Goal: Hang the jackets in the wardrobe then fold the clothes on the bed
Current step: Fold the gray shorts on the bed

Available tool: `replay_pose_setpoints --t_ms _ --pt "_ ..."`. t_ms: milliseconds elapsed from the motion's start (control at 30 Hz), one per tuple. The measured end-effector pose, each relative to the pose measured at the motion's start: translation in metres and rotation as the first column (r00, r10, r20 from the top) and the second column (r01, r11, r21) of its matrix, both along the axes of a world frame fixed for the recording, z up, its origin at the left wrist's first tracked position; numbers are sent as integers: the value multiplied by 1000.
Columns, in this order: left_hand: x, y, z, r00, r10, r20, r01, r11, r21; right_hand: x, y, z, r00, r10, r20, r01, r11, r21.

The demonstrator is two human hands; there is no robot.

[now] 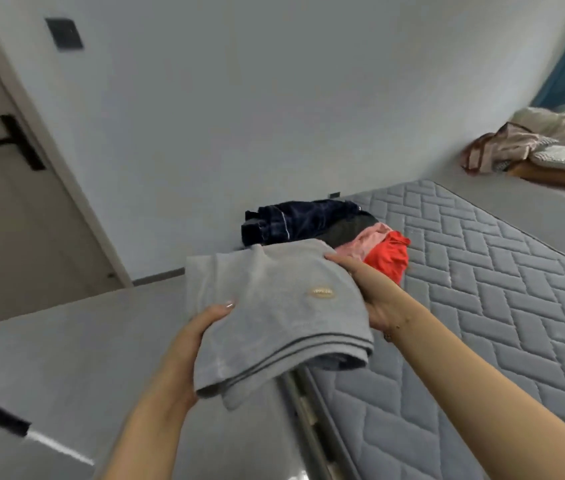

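Grey folded garment [274, 317], with dark striped hem and a small oval badge, held in the air between both hands. Left hand [201, 332] grips its near left edge, thumb on top. Right hand [367, 292] clasps its far right edge, fingers curled over the fabric. Just beyond the right hand, on the quilted grey mattress [482, 306], lies a heap: navy garment [295, 221], pink garment [364, 242], red garment [390, 259]. Left of the left hand: a door [4, 209].

Matt grey knit shirt [267, 306], quilted mattress [482, 306]
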State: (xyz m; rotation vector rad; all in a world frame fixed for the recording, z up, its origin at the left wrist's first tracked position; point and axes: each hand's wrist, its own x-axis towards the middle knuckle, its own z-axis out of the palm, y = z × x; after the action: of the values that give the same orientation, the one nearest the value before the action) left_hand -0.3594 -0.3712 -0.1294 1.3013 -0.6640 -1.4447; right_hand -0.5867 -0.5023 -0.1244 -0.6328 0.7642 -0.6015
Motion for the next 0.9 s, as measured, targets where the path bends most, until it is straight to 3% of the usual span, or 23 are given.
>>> replay_pose_setpoints --t_ms 167,267,333,400,467,600,667,833,900 --pt "111 84 60 927 373 -21 -372 917 -147 153 35 57 933 330 141 -313 941 -130" --pt "174 137 88 815 578 32 -551 791 -267 245 76 86 867 491 -89 -491 809 -324" --pt "218 170 107 741 670 27 -634 713 -299 301 102 105 828 540 -147 -547 726 -415" --pt "253 211 127 703 708 66 -653 679 -334 352 127 127 784 603 -148 -594 659 -461" --pt "284 249 142 600 791 117 -708 594 -382 399 150 149 725 676 -131 -642 596 -483" --pt "310 329 168 470 877 97 -794 468 -387 484 203 184 525 844 -105 -751 401 -525" --pt "330 356 189 347 930 124 -837 366 -407 522 226 197 431 898 -95 -793 326 -515" --pt "356 397 243 200 966 162 -824 255 -505 604 268 240 172 985 -27 -823 128 -554" --pt "363 406 259 186 957 223 -761 284 -583 634 274 258 98 995 -9 -812 75 -579"
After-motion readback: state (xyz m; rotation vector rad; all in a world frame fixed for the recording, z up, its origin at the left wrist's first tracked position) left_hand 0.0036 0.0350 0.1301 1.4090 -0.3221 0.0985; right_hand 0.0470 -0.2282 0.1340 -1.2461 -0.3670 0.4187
